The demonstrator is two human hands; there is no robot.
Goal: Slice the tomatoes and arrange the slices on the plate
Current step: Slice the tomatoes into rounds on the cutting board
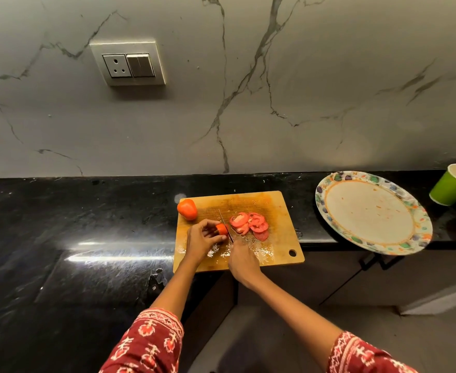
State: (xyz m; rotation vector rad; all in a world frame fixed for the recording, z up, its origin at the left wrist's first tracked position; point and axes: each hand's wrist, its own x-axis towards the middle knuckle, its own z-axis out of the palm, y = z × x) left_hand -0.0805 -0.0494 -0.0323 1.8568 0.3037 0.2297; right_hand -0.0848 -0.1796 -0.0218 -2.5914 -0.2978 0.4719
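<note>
On the wooden cutting board (275, 246) my left hand (201, 239) grips the remaining piece of a tomato (222, 229). My right hand (241, 261) holds a knife (225, 224), its blade standing against the cut face of that piece. Several red tomato slices (249, 224) lie in a loose pile just right of the blade. A whole tomato (187, 209) sits at the board's far left corner. The patterned paper plate (372, 211) lies to the right with no slices on it, its near edge hanging past the counter's front.
A green paper cup (454, 184) stands tilted at the far right beside the plate. The black stone counter (87, 224) stretches to the left. A marble wall with a socket and switch (128, 63) rises behind. The board is wet near its front edge.
</note>
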